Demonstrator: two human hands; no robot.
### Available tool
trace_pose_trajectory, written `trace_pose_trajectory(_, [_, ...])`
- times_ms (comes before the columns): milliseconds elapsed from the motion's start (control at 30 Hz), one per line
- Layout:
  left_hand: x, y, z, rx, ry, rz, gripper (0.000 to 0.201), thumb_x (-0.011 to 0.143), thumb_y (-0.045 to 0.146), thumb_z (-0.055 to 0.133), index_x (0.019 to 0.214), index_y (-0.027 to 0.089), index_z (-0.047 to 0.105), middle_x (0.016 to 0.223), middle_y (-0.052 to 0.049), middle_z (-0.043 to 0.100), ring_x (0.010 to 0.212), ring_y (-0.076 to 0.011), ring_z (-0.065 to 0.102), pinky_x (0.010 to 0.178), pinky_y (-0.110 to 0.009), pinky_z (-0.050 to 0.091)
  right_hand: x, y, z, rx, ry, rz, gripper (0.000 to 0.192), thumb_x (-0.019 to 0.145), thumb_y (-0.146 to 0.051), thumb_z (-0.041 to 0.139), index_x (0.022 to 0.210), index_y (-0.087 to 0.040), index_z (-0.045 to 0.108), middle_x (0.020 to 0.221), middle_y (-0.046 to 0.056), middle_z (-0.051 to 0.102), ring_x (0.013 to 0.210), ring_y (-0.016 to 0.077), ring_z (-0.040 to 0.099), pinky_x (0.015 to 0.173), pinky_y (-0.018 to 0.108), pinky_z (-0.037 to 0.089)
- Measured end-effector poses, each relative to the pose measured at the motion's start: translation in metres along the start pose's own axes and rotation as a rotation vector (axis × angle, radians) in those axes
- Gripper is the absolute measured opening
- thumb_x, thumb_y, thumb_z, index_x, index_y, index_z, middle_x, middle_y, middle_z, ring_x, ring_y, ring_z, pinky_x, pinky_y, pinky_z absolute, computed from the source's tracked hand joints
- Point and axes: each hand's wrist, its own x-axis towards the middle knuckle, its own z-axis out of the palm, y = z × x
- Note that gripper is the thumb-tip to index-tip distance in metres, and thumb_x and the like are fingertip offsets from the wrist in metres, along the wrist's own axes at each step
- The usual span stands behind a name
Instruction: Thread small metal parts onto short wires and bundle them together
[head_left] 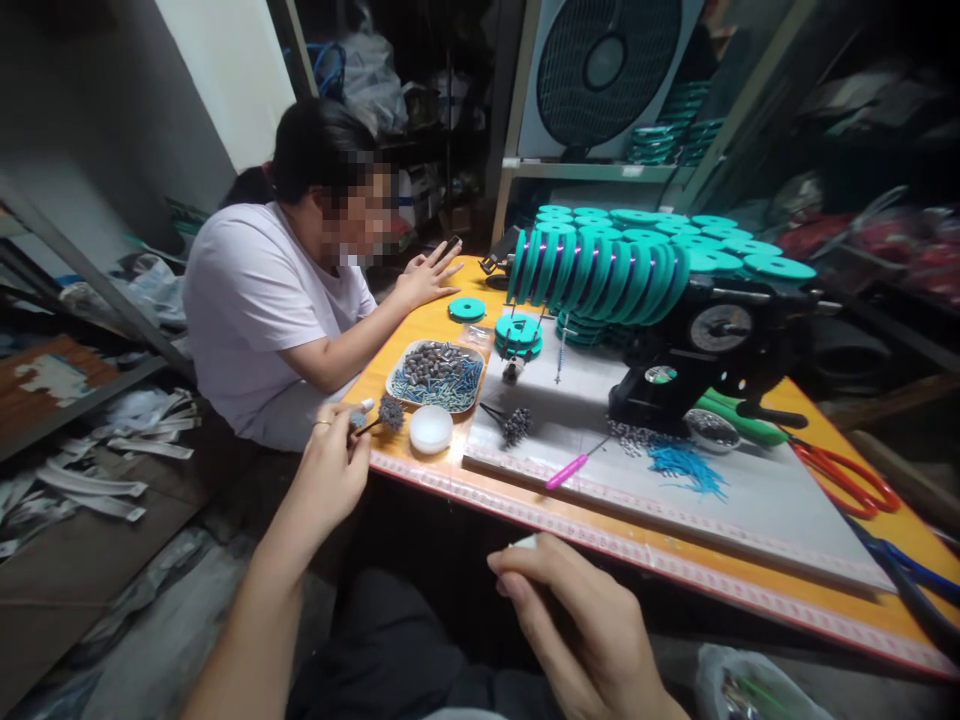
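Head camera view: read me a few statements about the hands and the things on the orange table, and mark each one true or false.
1. The left hand holds a thin tool tipped with a dark cluster. True.
2. The right hand rests on the red scissors. False: it is near the table's front edge, far from them.
3. The tray holds dark pieces and blue ones. True.
4. The teal discs lie on the floor. False: they stand in a row on the black machine.
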Motion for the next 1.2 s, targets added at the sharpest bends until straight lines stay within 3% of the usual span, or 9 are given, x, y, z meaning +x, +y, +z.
trace_pose_trajectory(100, [-0.02, -0.002, 0.003, -0.012, 0.073, 0.008, 0.021, 0.088, 0.024, 0.048, 0.106, 0.015, 0.056, 0.116, -0.013, 0.052, 0.116, -0.026, 0.051, 0.109, -0.042, 0.035, 0.002, 0.002, 0.005, -0.012, 0.018, 0.031, 0.02, 0.093, -0.006, 0.055, 0.107, -0.018, 0.061, 0.083, 0.0, 0.06, 0.072, 0.0028, 0.057, 0.066, 0.012, 0.045])
trace_pose_trajectory(167, [-0.042, -0.002, 0.006, -0.063, 0.059, -0.011, 0.019, 0.095, 0.029, 0.041, 0.103, 0.016, 0.053, 0.107, -0.011, 0.053, 0.105, -0.0222, 0.053, 0.103, -0.039, 0.04, 0.004, 0.003, 0.008, -0.02, 0.037, 0.047, 0.018, 0.092, -0.007, 0.058, 0.105, -0.019, 0.064, 0.078, -0.001, 0.058, 0.066, 0.0025, 0.053, 0.06, 0.012, 0.042])
trace_pose_trajectory(267, [-0.078, 0.006, 0.014, -0.218, -0.177, -0.093, 0.032, 0.1, 0.043, 0.038, 0.091, 0.017, 0.053, 0.082, -0.004, 0.056, 0.077, -0.0161, 0.057, 0.078, -0.031, 0.049, 0.009, 0.002, 0.013, -0.012, 0.077, 0.082, 0.015, 0.091, -0.01, 0.061, 0.1, -0.019, 0.069, 0.073, -0.001, 0.056, 0.061, 0.0015, 0.049, 0.055, 0.011, 0.038])
trace_pose_trajectory(367, [-0.108, 0.02, 0.028, -0.614, -0.489, -0.335, 0.04, 0.097, 0.052, 0.047, 0.088, 0.014, 0.056, 0.074, -0.003, 0.059, 0.066, -0.0115, 0.056, 0.066, -0.024, 0.048, 0.013, 0.002, 0.017, 0.03, 0.095, 0.153, 0.013, 0.092, -0.013, 0.061, 0.096, -0.018, 0.072, 0.074, 0.0, 0.057, 0.063, 0.0013, 0.052, 0.055, 0.01, 0.039])
trace_pose_trajectory(467, [-0.124, 0.03, 0.039, -0.8, -0.595, -0.464, 0.043, 0.093, 0.056, 0.054, 0.087, 0.013, 0.057, 0.063, 0.001, 0.055, 0.057, -0.0077, 0.048, 0.059, -0.021, 0.042, 0.015, 0.002, 0.018, 0.07, 0.107, 0.216, 0.013, 0.092, -0.017, 0.062, 0.093, -0.019, 0.075, 0.073, 0.0, 0.058, 0.064, 0.001, 0.055, 0.057, 0.008, 0.042])
trace_pose_trajectory(667, [-0.133, 0.035, 0.042, -0.646, -0.666, -0.404, 0.051, 0.093, 0.064, 0.047, 0.091, 0.013, 0.058, 0.059, 0.005, 0.039, 0.057, -0.0086, 0.043, 0.061, -0.022, 0.044, 0.015, 0.003, 0.013, 0.101, 0.086, 0.258, 0.011, 0.089, -0.022, 0.068, 0.092, -0.023, 0.079, 0.069, -0.001, 0.058, 0.064, 0.0009, 0.054, 0.057, 0.007, 0.042])
trace_pose_trajectory(933, [-0.136, 0.049, 0.034, -0.379, -0.612, -0.333, 0.051, 0.096, 0.062, 0.04, 0.086, 0.016, 0.06, 0.074, -0.004, 0.056, 0.072, -0.0145, 0.053, 0.071, -0.026, 0.044, 0.011, 0.002, 0.011, 0.151, 0.038, 0.327, 0.014, 0.09, -0.023, 0.065, 0.087, -0.021, 0.078, 0.068, 0.0, 0.056, 0.061, 0.0018, 0.051, 0.052, 0.009, 0.038])
trace_pose_trajectory(1067, [-0.135, 0.053, 0.035, -0.362, -0.582, -0.359, 0.04, 0.099, 0.056, 0.037, 0.103, 0.02, 0.054, 0.069, 0.001, 0.053, 0.064, -0.0123, 0.047, 0.064, -0.024, 0.037, 0.011, 0.004, 0.012, 0.117, 0.085, 0.302, 0.013, 0.09, -0.024, 0.067, 0.091, -0.022, 0.08, 0.067, 0.0, 0.057, 0.059, 0.0012, 0.052, 0.051, 0.008, 0.038])
trace_pose_trajectory(1200, [-0.13, 0.051, 0.034, -0.282, -0.652, -0.215, 0.038, 0.102, 0.048, 0.028, 0.097, 0.019, 0.052, 0.065, 0.002, 0.048, 0.061, -0.0127, 0.045, 0.062, -0.026, 0.032, 0.011, 0.003, 0.01, 0.111, 0.089, 0.305, 0.011, 0.088, -0.022, 0.068, 0.086, -0.022, 0.079, 0.065, -0.001, 0.057, 0.058, 0.001, 0.052, 0.05, 0.008, 0.039])
